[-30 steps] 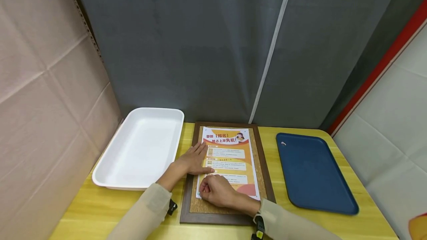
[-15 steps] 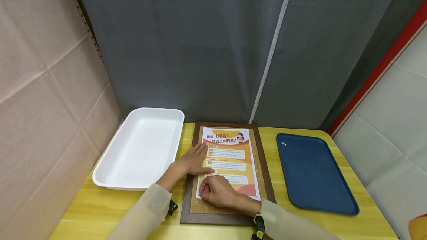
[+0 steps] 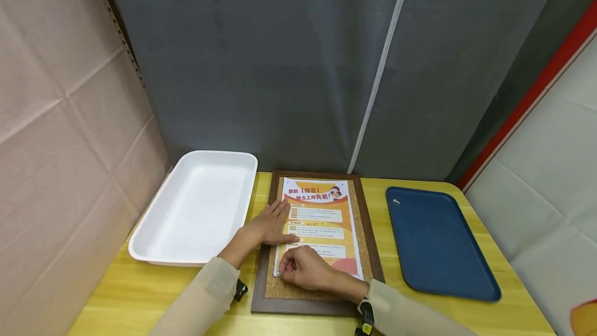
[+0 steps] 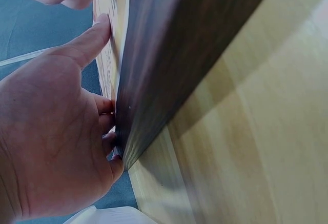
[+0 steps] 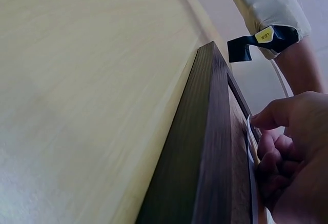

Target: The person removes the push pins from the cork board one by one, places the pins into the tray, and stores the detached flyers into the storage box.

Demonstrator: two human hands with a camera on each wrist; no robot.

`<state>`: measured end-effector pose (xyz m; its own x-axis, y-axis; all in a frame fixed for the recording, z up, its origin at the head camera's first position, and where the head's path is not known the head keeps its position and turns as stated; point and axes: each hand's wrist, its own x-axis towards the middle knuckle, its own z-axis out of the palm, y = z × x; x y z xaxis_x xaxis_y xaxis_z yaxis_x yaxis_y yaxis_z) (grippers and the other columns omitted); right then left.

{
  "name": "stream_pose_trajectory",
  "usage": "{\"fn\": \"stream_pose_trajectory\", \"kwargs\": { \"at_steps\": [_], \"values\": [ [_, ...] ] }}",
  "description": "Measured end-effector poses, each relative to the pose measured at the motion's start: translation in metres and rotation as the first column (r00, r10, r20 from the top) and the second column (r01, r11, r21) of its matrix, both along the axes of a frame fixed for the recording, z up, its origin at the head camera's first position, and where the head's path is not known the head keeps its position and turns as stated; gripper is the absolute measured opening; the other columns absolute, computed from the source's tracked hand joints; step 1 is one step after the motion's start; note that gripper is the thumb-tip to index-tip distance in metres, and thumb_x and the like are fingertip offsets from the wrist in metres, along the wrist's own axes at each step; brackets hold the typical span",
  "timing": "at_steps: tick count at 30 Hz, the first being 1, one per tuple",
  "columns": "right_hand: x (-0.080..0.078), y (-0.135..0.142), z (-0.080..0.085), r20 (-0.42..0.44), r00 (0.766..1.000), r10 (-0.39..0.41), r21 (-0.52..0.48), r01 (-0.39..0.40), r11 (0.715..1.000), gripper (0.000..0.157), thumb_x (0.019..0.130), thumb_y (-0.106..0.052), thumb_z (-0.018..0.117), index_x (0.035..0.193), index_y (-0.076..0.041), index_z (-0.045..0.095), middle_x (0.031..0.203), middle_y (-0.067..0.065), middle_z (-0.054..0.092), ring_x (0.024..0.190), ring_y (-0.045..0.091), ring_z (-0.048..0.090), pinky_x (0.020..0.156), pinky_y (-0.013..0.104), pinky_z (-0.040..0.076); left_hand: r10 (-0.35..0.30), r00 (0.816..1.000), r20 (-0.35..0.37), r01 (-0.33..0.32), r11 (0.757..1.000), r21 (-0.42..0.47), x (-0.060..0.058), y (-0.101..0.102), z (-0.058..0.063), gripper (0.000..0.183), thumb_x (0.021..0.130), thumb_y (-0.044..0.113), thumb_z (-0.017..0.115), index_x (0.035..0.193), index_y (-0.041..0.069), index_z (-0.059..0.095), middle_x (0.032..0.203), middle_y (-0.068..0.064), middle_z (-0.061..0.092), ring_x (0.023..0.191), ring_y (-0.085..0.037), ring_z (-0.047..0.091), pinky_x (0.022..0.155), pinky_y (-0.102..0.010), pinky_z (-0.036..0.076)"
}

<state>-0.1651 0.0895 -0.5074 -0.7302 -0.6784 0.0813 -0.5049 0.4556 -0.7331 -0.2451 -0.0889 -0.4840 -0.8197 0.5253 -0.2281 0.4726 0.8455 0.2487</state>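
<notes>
In the head view a printed orange-and-white poster (image 3: 351,222) lies on a cork board (image 3: 284,290) with a brown wooden frame (image 3: 298,306). My left hand (image 3: 269,224) rests on the poster's left side, its fingers straight and thumb spread; the left wrist view shows this hand (image 4: 56,116) from the palm side. Near the poster's lower left corner, my right hand (image 3: 308,267) has its fingers curled. In the right wrist view the thumb of this hand (image 5: 302,147) touches the paper edge (image 5: 251,142); anything between thumb and fingers is hidden. Small dark marks show at the poster's top corners.
On the left of the yellow wood-grain table (image 3: 116,294) stands a white tray (image 3: 196,206). A blue tray (image 3: 443,248) lies on the right, with a tiny shiny object (image 3: 396,201) in it. A grey curtain (image 3: 280,66) hangs behind the table.
My right wrist has shifted very slightly to the right, while the fingers stay at the poster's lower left corner. The left hand and the poster have not visibly moved.
</notes>
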Motion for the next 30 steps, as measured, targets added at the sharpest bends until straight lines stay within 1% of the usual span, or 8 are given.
{"fn": "stream_pose_trajectory", "kwargs": {
  "at_steps": [4,8,11,17,25,30],
  "values": [
    [0.000,0.002,0.000,0.038,0.999,0.016,-0.044,-0.014,0.999,0.014,0.083,0.002,0.073,0.082,-0.011,0.075,0.065,-0.017,0.057,0.059,-0.009,0.050,0.057,0.012,0.045,0.001,1.000,0.003,-0.001,1.000,0.015,0.001,0.000,0.001,0.098,0.101,0.056,0.064,0.165,-0.006,0.023,0.175,-0.023,0.016,0.163,-0.041,0.014,0.130,-0.053,0.020],
    [-0.001,0.005,0.001,0.099,0.995,0.031,-0.081,-0.023,0.996,0.012,0.085,0.002,0.073,0.083,-0.010,0.075,0.067,-0.018,0.058,0.060,-0.008,0.051,0.058,0.012,0.046,0.007,1.000,0.002,-0.007,1.000,0.012,0.002,0.000,0.000,0.100,0.101,0.059,0.063,0.166,-0.005,0.022,0.175,-0.022,0.015,0.163,-0.039,0.013,0.131,-0.052,0.018],
    [-0.002,0.008,0.002,0.122,0.991,0.046,-0.082,-0.036,0.996,0.011,0.086,0.001,0.073,0.084,-0.009,0.076,0.068,-0.018,0.058,0.061,-0.008,0.052,0.058,0.012,0.046,0.006,1.000,-0.004,-0.006,1.000,0.009,0.002,0.000,0.000,0.101,0.101,0.061,0.062,0.166,-0.005,0.022,0.175,-0.021,0.016,0.163,-0.039,0.014,0.130,-0.052,0.019],
    [-0.003,0.016,0.006,0.133,0.987,0.090,-0.090,-0.079,0.993,0.005,0.088,-0.002,0.074,0.085,-0.006,0.075,0.069,-0.018,0.058,0.062,-0.008,0.051,0.058,0.012,0.045,0.007,1.000,-0.007,-0.007,1.000,0.004,0.001,0.000,-0.001,0.102,0.100,0.062,0.062,0.167,-0.004,0.022,0.176,-0.020,0.015,0.163,-0.038,0.013,0.130,-0.053,0.020],
    [-0.008,0.031,0.007,0.174,0.978,0.118,-0.100,-0.102,0.990,0.012,0.091,0.000,0.075,0.085,-0.011,0.074,0.069,-0.015,0.059,0.062,-0.005,0.052,0.057,0.013,0.043,0.009,1.000,-0.004,-0.009,1.000,0.002,0.001,0.000,0.000,0.101,0.101,0.062,0.062,0.166,-0.004,0.022,0.176,-0.021,0.015,0.163,-0.039,0.014,0.130,-0.053,0.020],
    [-0.012,0.042,0.013,0.164,0.977,0.137,-0.082,-0.125,0.989,0.015,0.093,0.000,0.074,0.086,-0.013,0.074,0.070,-0.016,0.060,0.060,-0.006,0.049,0.055,0.013,0.040,0.010,1.000,-0.003,-0.010,1.000,0.001,0.001,0.000,-0.001,0.102,0.101,0.063,0.061,0.167,-0.004,0.022,0.176,-0.020,0.014,0.163,-0.038,0.013,0.130,-0.052,0.019]
  ]
}}
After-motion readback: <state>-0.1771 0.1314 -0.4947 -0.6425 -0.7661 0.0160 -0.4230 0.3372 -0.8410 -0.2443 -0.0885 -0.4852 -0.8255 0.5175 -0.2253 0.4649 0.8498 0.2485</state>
